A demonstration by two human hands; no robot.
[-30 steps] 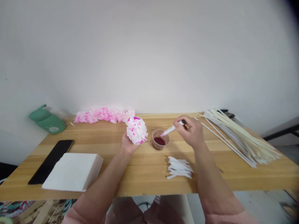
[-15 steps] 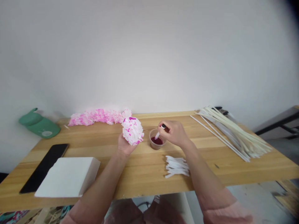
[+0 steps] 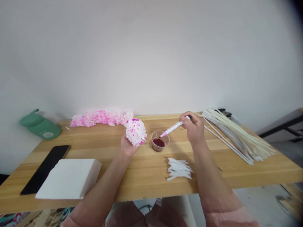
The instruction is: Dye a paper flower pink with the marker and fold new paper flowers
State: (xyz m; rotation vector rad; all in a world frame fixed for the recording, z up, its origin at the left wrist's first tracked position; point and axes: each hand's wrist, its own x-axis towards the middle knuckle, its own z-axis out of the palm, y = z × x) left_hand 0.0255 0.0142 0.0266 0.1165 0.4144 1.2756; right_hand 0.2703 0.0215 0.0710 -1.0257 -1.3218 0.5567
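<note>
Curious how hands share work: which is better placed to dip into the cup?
Right, probably: the right hand holds the pen, tip at the cup, while the left hand holds the pink-flecked ruffled ball.

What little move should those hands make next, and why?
Probably carry the pen to the ruffled white-and-pink ball: the right hand holds the pen with its tip at the cup of dark red liquid, while the left hand holds the ball close by, much of it white.

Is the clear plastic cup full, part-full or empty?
Part-full: the cup holds dark red liquid, with clear wall showing above its surface.
</note>
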